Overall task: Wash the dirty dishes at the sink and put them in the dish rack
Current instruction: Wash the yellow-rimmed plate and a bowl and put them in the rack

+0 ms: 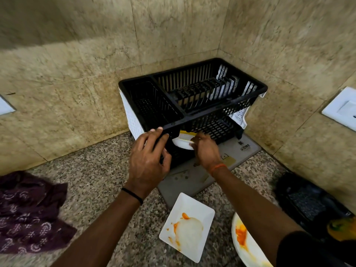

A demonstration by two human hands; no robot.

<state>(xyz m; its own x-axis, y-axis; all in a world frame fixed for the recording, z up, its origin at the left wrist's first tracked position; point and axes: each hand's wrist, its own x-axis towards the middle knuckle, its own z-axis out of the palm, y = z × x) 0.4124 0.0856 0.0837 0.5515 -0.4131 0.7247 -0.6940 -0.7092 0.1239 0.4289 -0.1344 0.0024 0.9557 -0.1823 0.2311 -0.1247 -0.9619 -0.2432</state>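
Observation:
A black two-tier dish rack [192,105] stands in the corner on a grey mat. My left hand [149,160] grips the rack's lower front corner, fingers curled over its edge. My right hand [205,149] holds a white bowl with a yellow rim [182,142] at the opening of the lower tier, partly under the upper tray. A white rectangular plate [187,226] smeared with orange sauce lies on the counter near me. A round white plate [248,245] with orange stains sits at the bottom right, partly hidden by my right arm.
The grey drying mat [240,149] lies under the rack on a speckled granite counter [96,170]. A purple patterned cloth [28,212] is bunched at the left. A dark object [304,199] sits at the right by the tiled wall. A white wall socket [342,108] is at far right.

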